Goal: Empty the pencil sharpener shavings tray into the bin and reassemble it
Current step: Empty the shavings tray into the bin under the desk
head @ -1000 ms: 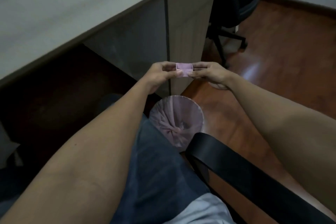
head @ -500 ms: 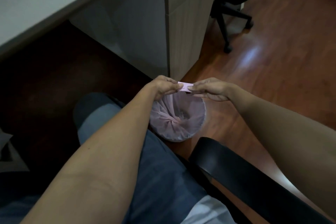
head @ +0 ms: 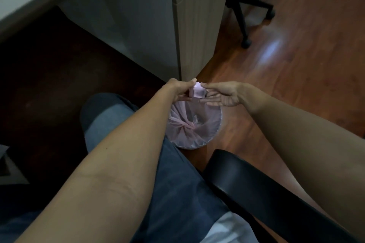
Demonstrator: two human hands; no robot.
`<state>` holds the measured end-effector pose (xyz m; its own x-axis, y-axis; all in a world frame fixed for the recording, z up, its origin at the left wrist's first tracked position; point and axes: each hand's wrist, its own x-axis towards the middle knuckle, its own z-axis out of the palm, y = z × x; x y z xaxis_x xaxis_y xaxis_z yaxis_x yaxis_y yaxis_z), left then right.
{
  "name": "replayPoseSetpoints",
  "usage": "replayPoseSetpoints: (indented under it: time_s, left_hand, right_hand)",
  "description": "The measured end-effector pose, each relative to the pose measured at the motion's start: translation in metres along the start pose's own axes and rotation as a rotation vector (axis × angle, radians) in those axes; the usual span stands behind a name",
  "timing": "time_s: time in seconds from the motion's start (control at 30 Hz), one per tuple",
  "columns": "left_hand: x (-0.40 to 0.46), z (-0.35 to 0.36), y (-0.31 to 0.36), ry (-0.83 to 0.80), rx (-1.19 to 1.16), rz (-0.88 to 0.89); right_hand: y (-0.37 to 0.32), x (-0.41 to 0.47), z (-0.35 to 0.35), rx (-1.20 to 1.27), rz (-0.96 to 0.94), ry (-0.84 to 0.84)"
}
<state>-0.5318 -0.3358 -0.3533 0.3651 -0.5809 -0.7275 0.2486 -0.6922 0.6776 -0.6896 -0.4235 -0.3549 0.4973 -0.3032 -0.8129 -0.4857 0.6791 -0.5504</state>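
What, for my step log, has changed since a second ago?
Both hands lowered the sharpener to just over the bin. The right hand loosened, its fingers now spread beneath it. The left hand still pinches it; the bin stayed put.

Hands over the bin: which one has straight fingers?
The right hand, fingers stretched out straight at the pink sharpener; the left hand curls its fingers round it.
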Motion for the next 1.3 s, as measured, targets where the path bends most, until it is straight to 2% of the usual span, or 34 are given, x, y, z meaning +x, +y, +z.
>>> replayPoseSetpoints:
  time_s: [0.33, 0.5, 0.67, 0.77, 0.9, 1.0, 1.1, 1.3]
  left_hand:
    - [-0.004, 0.006, 0.012, 0.071, -0.003, -0.023]
    - [-0.005, 0.013, -0.010, 0.075, -0.022, -0.048]
    - [0.006, 0.010, -0.004, 0.134, -0.132, 0.050]
    - [0.000, 0.010, -0.004, 0.089, -0.109, -0.022]
    - [0.008, 0.005, -0.007, 0.091, -0.125, -0.034]
    - [0.006, 0.004, -0.009, 0.055, -0.080, -0.070]
    - [0.007, -0.002, -0.015, 0.060, -0.081, -0.023]
    - [0.007, -0.017, -0.020, -0.060, -0.129, 0.109]
  right_hand:
    - [-0.013, 0.002, -0.001, 0.028, 0.044, 0.043]
    - [0.004, 0.007, 0.004, -0.013, 0.076, 0.106]
    - [0.002, 0.006, 0.006, 0.088, -0.119, 0.150]
    - [0.009, 0.005, 0.011, 0.051, -0.052, 0.147]
    - [0.009, 0.008, 0.010, 0.060, -0.098, 0.155]
    - [0.016, 0.011, 0.009, 0.056, -0.043, 0.150]
    - [0.015, 0.013, 0.008, 0.045, -0.061, 0.103]
    - [0.010, 0.007, 0.003, 0.092, -0.169, -0.004]
